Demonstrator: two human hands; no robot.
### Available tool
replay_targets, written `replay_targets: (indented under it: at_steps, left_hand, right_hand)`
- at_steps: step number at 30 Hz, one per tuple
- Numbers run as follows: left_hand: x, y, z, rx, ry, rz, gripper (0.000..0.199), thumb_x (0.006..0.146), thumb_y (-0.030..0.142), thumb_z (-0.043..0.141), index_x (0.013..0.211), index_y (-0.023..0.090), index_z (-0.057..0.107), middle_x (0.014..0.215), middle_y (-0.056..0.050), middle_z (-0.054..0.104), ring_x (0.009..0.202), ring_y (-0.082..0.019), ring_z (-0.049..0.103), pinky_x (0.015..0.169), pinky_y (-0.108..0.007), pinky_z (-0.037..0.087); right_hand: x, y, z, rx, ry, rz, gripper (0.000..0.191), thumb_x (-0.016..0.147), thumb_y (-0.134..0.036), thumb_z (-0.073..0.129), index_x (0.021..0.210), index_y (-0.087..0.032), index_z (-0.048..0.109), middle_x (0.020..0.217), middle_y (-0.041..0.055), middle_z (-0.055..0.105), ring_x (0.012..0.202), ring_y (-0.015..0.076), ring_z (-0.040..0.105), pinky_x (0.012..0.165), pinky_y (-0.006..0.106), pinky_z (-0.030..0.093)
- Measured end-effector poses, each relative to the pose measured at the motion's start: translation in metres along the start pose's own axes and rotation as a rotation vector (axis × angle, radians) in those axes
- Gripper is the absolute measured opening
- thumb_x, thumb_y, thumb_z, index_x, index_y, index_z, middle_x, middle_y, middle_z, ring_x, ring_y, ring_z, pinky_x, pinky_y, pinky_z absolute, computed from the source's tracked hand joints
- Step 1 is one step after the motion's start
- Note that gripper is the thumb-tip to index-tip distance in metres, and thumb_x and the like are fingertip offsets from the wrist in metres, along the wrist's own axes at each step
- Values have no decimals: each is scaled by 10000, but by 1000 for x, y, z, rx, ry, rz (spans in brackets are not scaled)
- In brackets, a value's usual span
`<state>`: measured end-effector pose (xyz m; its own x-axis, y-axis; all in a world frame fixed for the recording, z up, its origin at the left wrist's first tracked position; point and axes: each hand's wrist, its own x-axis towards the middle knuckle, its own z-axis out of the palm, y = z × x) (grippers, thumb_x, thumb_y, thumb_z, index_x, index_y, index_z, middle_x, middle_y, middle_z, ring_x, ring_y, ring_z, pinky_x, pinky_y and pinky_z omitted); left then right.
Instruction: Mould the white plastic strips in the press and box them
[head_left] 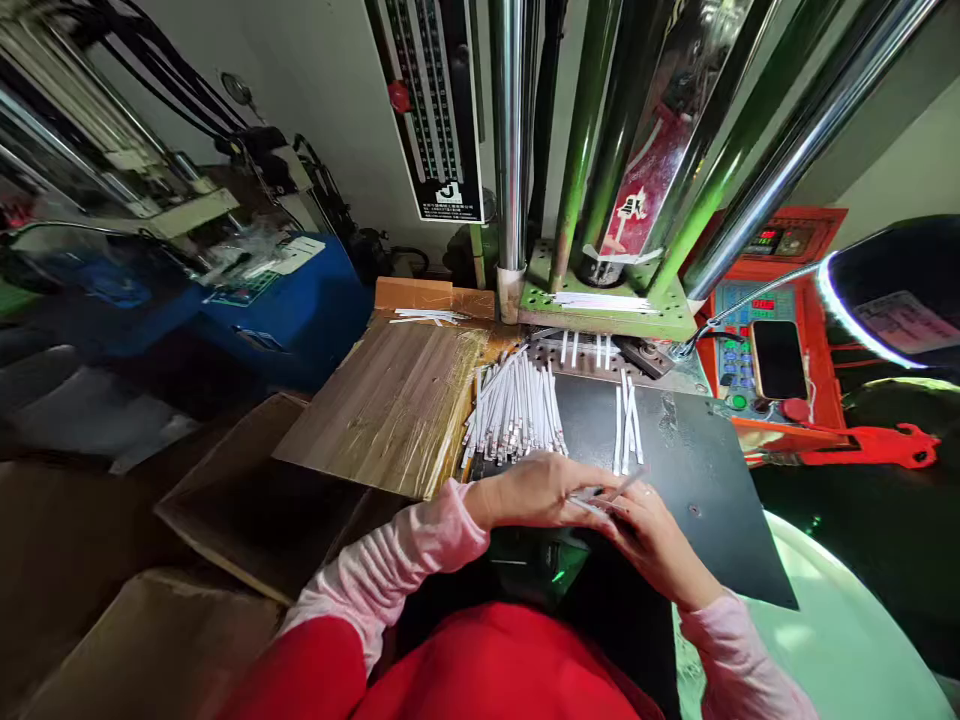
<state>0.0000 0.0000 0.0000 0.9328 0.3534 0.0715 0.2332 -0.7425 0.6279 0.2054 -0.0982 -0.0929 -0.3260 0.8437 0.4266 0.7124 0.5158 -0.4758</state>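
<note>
- Tightly closed at the tips: right fingers (626, 512), pinching a thin white strip (600, 498) that lies crosswise between both hands.
- Curled inward toward that same strip: left fingers (577, 490), close against it, though how firmly they grip remains impossible to tell.
- Nearly meeting at the fingertips: left hand (529, 490) and right hand (656, 535), both low over the near edge of a black board (701, 480).
- Just beyond the fingers, on that board: a dense bundle of white strips (514, 415), lying side by side and fanned slightly, its near ends almost touching the back of the left hand.
- Ahead of the right hand: a few loose white strips (626, 425), set roughly upright in the view and apart from the bundle.
- Left of the bundle: a plastic-wrapped wood-grain board (382, 410), resting on a cardboard box (240, 490).
- Farther ahead: a slotted metal plate (592, 350) holding more white strips, under a green press platen (607, 310) and chrome columns (514, 130).
- To the right: an orange control panel (772, 330) with a smartphone (778, 360) lying on it.
- Far left: a blue bin (292, 310).
- Nearest the camera: pink sleeves (390, 560) and a red garment (480, 670).
</note>
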Motion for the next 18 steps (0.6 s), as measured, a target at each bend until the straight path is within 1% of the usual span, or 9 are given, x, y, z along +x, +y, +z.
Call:
replay_targets:
  at_steps: [2, 5, 6, 7, 10, 11, 12, 15, 18]
  left_hand:
    - [12, -1, 18, 132, -80, -16, 257, 990, 326, 541, 1182, 192, 648, 1022, -48, 765, 926, -190, 719, 719, -215, 489]
    - [17, -1, 32, 163, -27, -11, 205, 971, 242, 503, 1084, 164, 654, 903, -64, 750, 842, -190, 707, 699, -244, 505]
    - [16, 0, 31, 122, 48, -2, 193, 965, 232, 491, 1046, 158, 650, 862, -64, 736, 800, -181, 696, 685, -247, 508]
    - [15, 2, 27, 53, 170, -1, 195, 973, 233, 465, 997, 159, 645, 831, -60, 718, 756, -167, 679, 670, -245, 506]
    - [21, 7, 4, -190, 642, -85, 329, 1029, 284, 370, 844, 175, 619, 758, -34, 652, 648, -126, 604, 642, -241, 484]
    - [29, 8, -4, -256, 740, -137, 369, 1040, 311, 362, 808, 177, 616, 725, -21, 629, 626, -120, 581, 644, -245, 477]
    - [40, 7, -10, -314, 776, -197, 386, 1039, 335, 382, 775, 178, 615, 683, -6, 603, 608, -118, 560, 645, -250, 471]
    - [83, -6, -11, -471, 641, -395, 398, 1011, 315, 451, 665, 176, 594, 581, 25, 533, 567, -119, 518, 654, -264, 467]
    - [123, -30, 9, -510, 565, -541, 409, 999, 280, 444, 622, 182, 564, 561, 19, 515, 549, -130, 509, 641, -283, 463]
  right_hand:
    - [0, 4, 3, -4, 0, 1, 276, 1025, -383, 451, 990, -243, 687, 948, 67, 692, 878, 213, 625, 760, 353, 478]
    - [1, 6, 5, -5, -15, 22, 273, 1019, -382, 465, 947, -228, 678, 881, 62, 668, 841, 212, 613, 755, 362, 475]
    - [1, 5, 5, -3, -25, 35, 265, 1017, -380, 471, 954, -224, 675, 881, 64, 659, 842, 213, 608, 751, 363, 474]
    - [2, 4, 4, 1, -39, 49, 254, 1014, -378, 477, 977, -224, 676, 892, 66, 651, 845, 212, 604, 748, 362, 473]
    - [5, -1, -1, 40, -92, 93, 210, 1001, -371, 517, 1048, -246, 680, 918, 57, 628, 846, 200, 594, 751, 357, 469]
    - [6, -3, -3, 53, -103, 106, 196, 996, -368, 532, 1053, -253, 680, 912, 50, 622, 841, 195, 590, 753, 355, 467]
    - [6, -4, -4, 63, -106, 114, 186, 991, -364, 543, 1055, -256, 680, 904, 45, 618, 835, 191, 587, 753, 354, 464]
    - [6, -5, -5, 74, -93, 128, 172, 982, -358, 567, 1066, -259, 680, 893, 38, 617, 834, 187, 583, 750, 347, 457]
    - [5, -4, -6, 86, -62, 126, 192, 971, -369, 588, 1100, -261, 680, 910, 42, 637, 851, 191, 594, 762, 347, 462]
